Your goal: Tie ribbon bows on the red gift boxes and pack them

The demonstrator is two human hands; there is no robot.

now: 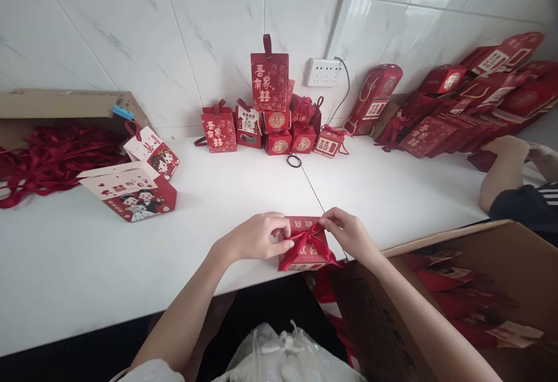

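Observation:
A red gift box [310, 252] with pale lettering lies at the table's front edge, right in front of me. Across its top runs a red satin ribbon [298, 252], tied in a bow with its tails hanging over the front. My left hand [265, 235] is closed at the bow's left side, thumb and fingers pinching the ribbon there. At the far right corner of the box, my right hand [346, 229] pinches the bow's right loop between thumb and fingertips.
Finished red boxes [269, 82] are stacked against the tiled wall below a power strip [325, 72]. Ribbons fill a carton [65, 103] at left, beside two printed boxes [146, 202]. At right are piled packages, another person's arm [503, 175] and an open carton [518, 254] holding red boxes.

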